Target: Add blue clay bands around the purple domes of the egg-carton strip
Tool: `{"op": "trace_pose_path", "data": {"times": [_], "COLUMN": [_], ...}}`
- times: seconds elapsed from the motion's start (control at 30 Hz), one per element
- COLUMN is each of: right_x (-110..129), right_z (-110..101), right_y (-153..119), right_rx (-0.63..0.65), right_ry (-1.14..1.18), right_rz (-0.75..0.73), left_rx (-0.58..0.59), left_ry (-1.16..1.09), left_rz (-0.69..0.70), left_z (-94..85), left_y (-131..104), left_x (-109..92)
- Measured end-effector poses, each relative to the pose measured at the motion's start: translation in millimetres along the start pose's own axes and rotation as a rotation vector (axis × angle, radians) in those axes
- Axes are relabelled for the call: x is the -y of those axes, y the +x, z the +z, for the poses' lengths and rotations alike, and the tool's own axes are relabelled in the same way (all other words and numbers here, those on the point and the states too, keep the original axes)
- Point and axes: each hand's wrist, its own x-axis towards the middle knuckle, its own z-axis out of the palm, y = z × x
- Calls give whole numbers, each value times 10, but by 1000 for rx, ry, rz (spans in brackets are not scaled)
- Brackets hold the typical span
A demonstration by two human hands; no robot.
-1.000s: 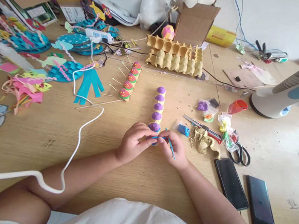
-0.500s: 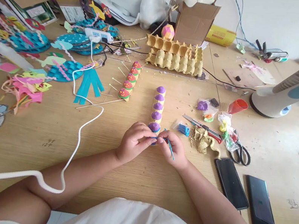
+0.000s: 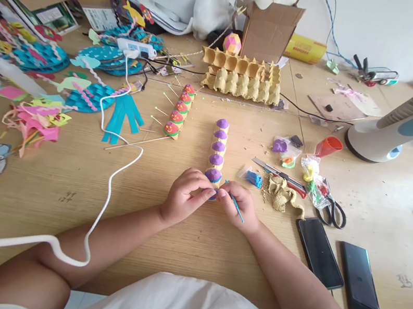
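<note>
A strip of egg carton (image 3: 216,160) with several purple-covered bumps stands upright in the view, its near end between my hands. Blue material rims the nearest purple bump. My left hand (image 3: 187,196) is closed at that near end, thumb and forefinger pinched; what lies between them is too small to tell. Facing it, my right hand (image 3: 238,207) is closed round a thin blue stick tool (image 3: 237,209), its fingertips touching the blue bit at the carton's end. To the right lies a bag of blue clay (image 3: 253,178).
Left of the strip sits a red and green carton caterpillar (image 3: 177,113) with thin sticks beside it. A white cable (image 3: 110,186) crosses my left forearm. A cutter (image 3: 280,176), scissors (image 3: 334,210), phones (image 3: 320,252) and a fan (image 3: 405,124) are on the right.
The blue stick in my right hand has shifted slightly right and down. The fingers of both hands have moved a little; the thin blue piece between them now shows less.
</note>
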Motion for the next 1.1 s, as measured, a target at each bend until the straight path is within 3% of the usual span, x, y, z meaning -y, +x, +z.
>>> {"op": "trace_pose_path", "data": {"times": [0.77,1.1], "right_x": [-24,-50], "right_z": [-24,-17], "right_y": [3,10], "right_rx": [27,45], "right_ry": [-5,41], "right_rz": [10,37], "left_rx": [22,15], "left_ry": [-62,-38], "left_rz": [-53,41], "left_z": [0,44], "left_y": [-22,-26], "left_x": [27,29]}}
